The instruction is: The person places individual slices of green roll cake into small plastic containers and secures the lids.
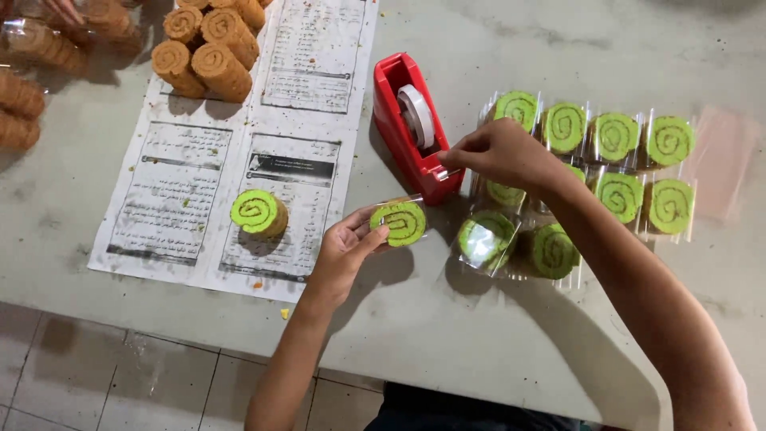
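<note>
My left hand (341, 249) holds a green swirl roll slice in clear plastic wrap (401, 222) just above the table. My right hand (495, 152) pinches the end of the tape at the front of a red tape dispenser (403, 132) with a white tape roll (416, 116). An unwrapped green swirl slice (257, 212) stands on a printed paper sheet (239, 144) to the left. Several wrapped green slices (618, 160) lie in rows to the right, partly hidden by my right arm.
Brown swirl rolls (207, 48) are piled at the far end of the paper. More brown rolls in plastic (32, 64) lie at the far left, where another person's hand (64, 9) shows. The grey table's near edge (199, 307) borders a tiled floor (104, 375).
</note>
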